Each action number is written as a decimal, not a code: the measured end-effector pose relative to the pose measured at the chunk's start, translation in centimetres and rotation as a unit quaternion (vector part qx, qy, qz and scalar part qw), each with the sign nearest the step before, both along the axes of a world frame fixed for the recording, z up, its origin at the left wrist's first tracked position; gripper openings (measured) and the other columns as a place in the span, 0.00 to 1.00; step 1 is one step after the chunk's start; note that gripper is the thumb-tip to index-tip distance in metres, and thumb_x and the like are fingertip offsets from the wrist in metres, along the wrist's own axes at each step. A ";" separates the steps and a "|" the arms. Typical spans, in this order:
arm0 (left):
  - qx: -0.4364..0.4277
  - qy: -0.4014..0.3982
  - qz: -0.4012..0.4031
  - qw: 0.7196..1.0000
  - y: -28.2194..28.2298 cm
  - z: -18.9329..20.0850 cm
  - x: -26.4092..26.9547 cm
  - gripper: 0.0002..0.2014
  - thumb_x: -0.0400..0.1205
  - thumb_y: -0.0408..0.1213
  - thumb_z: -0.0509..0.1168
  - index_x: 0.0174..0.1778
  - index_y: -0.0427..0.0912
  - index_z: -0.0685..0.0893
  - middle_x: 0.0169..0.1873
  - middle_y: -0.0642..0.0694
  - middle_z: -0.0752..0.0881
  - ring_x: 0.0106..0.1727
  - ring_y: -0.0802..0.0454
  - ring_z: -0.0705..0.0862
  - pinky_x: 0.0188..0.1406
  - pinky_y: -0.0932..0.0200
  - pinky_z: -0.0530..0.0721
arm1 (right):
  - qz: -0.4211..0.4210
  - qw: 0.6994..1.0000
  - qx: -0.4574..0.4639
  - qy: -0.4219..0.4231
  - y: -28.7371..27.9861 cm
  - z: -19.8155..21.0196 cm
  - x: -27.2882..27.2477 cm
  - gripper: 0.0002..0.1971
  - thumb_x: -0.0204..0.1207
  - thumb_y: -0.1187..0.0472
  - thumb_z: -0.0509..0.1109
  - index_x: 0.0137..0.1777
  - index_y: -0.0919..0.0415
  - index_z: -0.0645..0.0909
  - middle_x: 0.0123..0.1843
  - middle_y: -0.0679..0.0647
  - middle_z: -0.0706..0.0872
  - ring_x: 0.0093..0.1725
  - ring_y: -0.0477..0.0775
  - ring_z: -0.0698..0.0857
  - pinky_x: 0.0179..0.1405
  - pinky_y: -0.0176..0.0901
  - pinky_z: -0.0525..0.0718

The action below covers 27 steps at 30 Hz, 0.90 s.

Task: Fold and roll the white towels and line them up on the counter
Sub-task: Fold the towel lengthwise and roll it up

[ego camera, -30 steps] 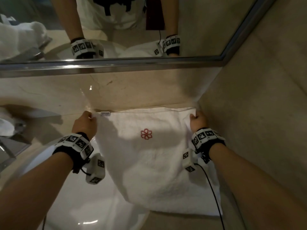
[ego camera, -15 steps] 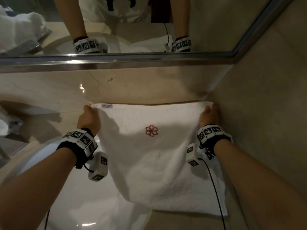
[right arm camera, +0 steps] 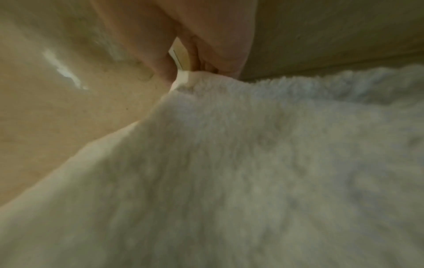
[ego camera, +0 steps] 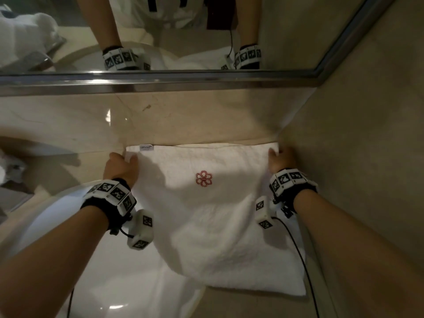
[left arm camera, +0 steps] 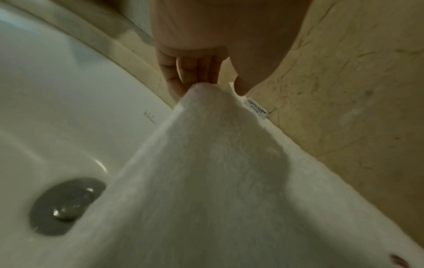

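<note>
**White towel held by its two far corners against the back of the bench**

At the far left of the head view, a heap of white cloth [ego camera: 9,166] lies at the left edge of the beige stone bench [ego camera: 68,136]; what it is exactly cannot be told. Nearer the person, the white sink [ego camera: 96,271] is set into the bench, and the left wrist view shows its dark metal drain [left arm camera: 65,205].

The left hand [ego camera: 120,167] is at the towel's far left corner. In the left wrist view its fingers [left arm camera: 183,72] and thumb pinch that corner, which rises to a peak between them. Just right of the pinch, a small sewn label [ego camera: 146,147] sits on the towel's far edge.

The white towel [ego camera: 218,226] spreads across the bench to the right of the sink, its far edge lying close along the back wall of the bench and its near left part hanging over the sink's rim. A red flower emblem [ego camera: 203,179] is stitched near the middle of its far half. The cloth looks doubled, with a lower layer showing along the near edge.

The right hand [ego camera: 281,160] is at the towel's far right corner, close to the side wall [ego camera: 355,180] where bench and wall meet. In the right wrist view its fingers [right arm camera: 206,59] and thumb are closed on the corner's hem.

Above the back of the bench, a metal-framed mirror [ego camera: 183,31] reflects both banded wrists.
</note>
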<state>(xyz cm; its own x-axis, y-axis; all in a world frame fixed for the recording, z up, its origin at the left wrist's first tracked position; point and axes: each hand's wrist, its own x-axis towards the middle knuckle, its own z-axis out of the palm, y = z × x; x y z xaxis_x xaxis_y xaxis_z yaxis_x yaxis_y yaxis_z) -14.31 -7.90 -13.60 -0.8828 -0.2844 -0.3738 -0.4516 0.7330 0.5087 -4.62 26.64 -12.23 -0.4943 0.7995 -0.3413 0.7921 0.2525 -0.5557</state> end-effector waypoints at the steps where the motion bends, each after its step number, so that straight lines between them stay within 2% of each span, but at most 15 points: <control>1: 0.010 0.014 0.006 1.000 0.0 0.0 0.3 0.24 0.83 0.46 0.58 0.65 0.28 0.70 0.64 0.28 0.77 0.65 0.30 0.76 0.64 0.42 0.74 | 0.007 1.000 0.002 -0.002 -0.1 0.1 0.5 0.23 0.82 0.52 0.61 0.71 0.66 0.73 0.69 0.62 0.80 0.67 0.64 0.80 0.64 0.49 0.76; 4: 0.055 0.043 0.024 0.997 -0.2 0.2 1.7 0.24 0.82 0.41 0.62 0.70 0.30 0.68 0.68 0.29 0.74 0.69 0.31 0.74 0.70 0.42 0.73 | 0.040 0.999 0.008 -0.003 -0.7 0.2 2.7 0.23 0.81 0.52 0.62 0.70 0.66 0.73 0.69 0.63 0.79 0.67 0.64 0.79 0.65 0.47 0.74; 7: 0.113 0.064 0.031 0.991 -0.3 0.4 3.6 0.27 0.81 0.38 0.62 0.75 0.35 0.63 0.71 0.33 0.71 0.70 0.34 0.73 0.72 0.43 0.72 | 0.050 0.998 -0.019 0.016 -1.4 -0.1 5.1 0.21 0.79 0.53 0.65 0.67 0.65 0.72 0.64 0.65 0.81 0.63 0.65 0.80 0.62 0.47 0.76; 11: 0.104 0.045 0.010 0.994 -1.0 0.5 7.0 0.28 0.82 0.38 0.61 0.76 0.34 0.61 0.71 0.30 0.72 0.69 0.32 0.74 0.69 0.45 0.72 | 0.053 0.996 -0.045 0.046 -2.0 -0.4 8.3 0.18 0.77 0.56 0.68 0.61 0.65 0.75 0.54 0.62 0.83 0.56 0.63 0.82 0.57 0.46 0.79; 13: 0.108 0.027 0.004 0.994 -1.5 0.6 8.7 0.27 0.83 0.39 0.61 0.75 0.33 0.61 0.69 0.30 0.75 0.68 0.33 0.76 0.67 0.46 0.72 | 0.069 0.996 -0.045 0.043 -2.4 -0.2 9.7 0.11 0.78 0.58 0.68 0.50 0.67 0.75 0.43 0.58 0.79 0.44 0.58 0.80 0.44 0.39 0.74; 15: 0.108 0.013 0.006 0.994 -1.9 0.8 10.3 0.26 0.83 0.40 0.60 0.74 0.34 0.62 0.66 0.32 0.78 0.67 0.34 0.77 0.65 0.47 0.72 | 0.096 0.994 -0.047 0.017 -2.9 0.3 11.2 0.15 0.78 0.58 0.68 0.34 0.64 0.70 0.32 0.55 0.74 0.32 0.54 0.75 0.37 0.36 0.68; 16: 0.106 0.006 0.011 0.994 -2.0 0.9 10.9 0.25 0.83 0.41 0.60 0.74 0.34 0.63 0.66 0.32 0.78 0.67 0.35 0.77 0.65 0.48 0.72 | 0.110 0.992 -0.058 0.002 -2.9 0.2 11.8 0.17 0.78 0.56 0.68 0.32 0.64 0.70 0.31 0.55 0.75 0.33 0.55 0.77 0.38 0.38 0.70; 17: 0.103 0.001 0.014 0.995 -2.3 1.0 11.6 0.25 0.83 0.41 0.60 0.74 0.34 0.64 0.66 0.32 0.78 0.66 0.35 0.77 0.64 0.48 0.72 | 0.126 0.989 -0.078 -0.020 -3.1 0.1 12.6 0.15 0.77 0.54 0.68 0.36 0.66 0.76 0.35 0.58 0.81 0.39 0.58 0.82 0.42 0.40 0.75; 18: 0.103 -0.005 0.016 0.995 -2.4 1.0 12.3 0.25 0.83 0.42 0.60 0.73 0.35 0.64 0.66 0.32 0.78 0.66 0.35 0.77 0.64 0.48 0.73 | 0.143 0.984 -0.095 -0.040 -3.2 -0.2 13.6 0.16 0.76 0.52 0.69 0.47 0.68 0.82 0.45 0.60 0.86 0.49 0.60 0.85 0.50 0.43 0.79; 19: 0.107 -0.009 0.018 0.994 -2.7 0.9 12.8 0.25 0.83 0.42 0.61 0.73 0.35 0.65 0.66 0.31 0.78 0.65 0.34 0.78 0.64 0.47 0.73 | 0.151 0.981 -0.110 -0.059 -3.4 -0.4 14.4 0.21 0.75 0.50 0.70 0.57 0.68 0.82 0.55 0.61 0.86 0.58 0.62 0.84 0.58 0.45 0.81; 21: 0.115 -0.016 0.019 0.993 -3.2 0.7 13.5 0.25 0.82 0.43 0.61 0.72 0.36 0.65 0.65 0.30 0.78 0.65 0.34 0.78 0.65 0.46 0.74 | 0.160 0.972 -0.145 -0.089 -3.8 -0.7 15.9 0.30 0.70 0.47 0.74 0.67 0.65 0.78 0.65 0.59 0.83 0.65 0.61 0.82 0.66 0.48 0.79; 23: 0.116 -0.028 0.017 0.993 -3.7 0.6 14.0 0.25 0.82 0.43 0.62 0.72 0.37 0.66 0.65 0.29 0.78 0.65 0.34 0.78 0.65 0.45 0.75 | 0.168 0.962 -0.181 -0.115 -4.1 -0.8 17.2 0.42 0.60 0.44 0.80 0.72 0.63 0.73 0.70 0.57 0.80 0.68 0.60 0.79 0.70 0.53 0.76; 24: 0.115 -0.035 0.014 0.993 -3.9 0.6 14.2 0.25 0.82 0.44 0.62 0.72 0.37 0.66 0.65 0.29 0.78 0.65 0.34 0.77 0.65 0.45 0.75 | 0.174 0.957 -0.190 -0.131 -4.2 -0.7 17.6 0.44 0.60 0.45 0.81 0.73 0.63 0.71 0.71 0.58 0.79 0.69 0.61 0.79 0.71 0.54 0.76; 27: 0.120 -0.046 -0.001 0.992 -4.0 0.2 14.3 0.25 0.82 0.43 0.63 0.71 0.35 0.67 0.67 0.29 0.76 0.67 0.33 0.76 0.66 0.45 0.74 | 0.156 0.965 -0.159 -0.138 -4.6 0.9 18.8 0.30 0.76 0.55 0.71 0.73 0.70 0.70 0.71 0.63 0.78 0.69 0.64 0.78 0.69 0.49 0.76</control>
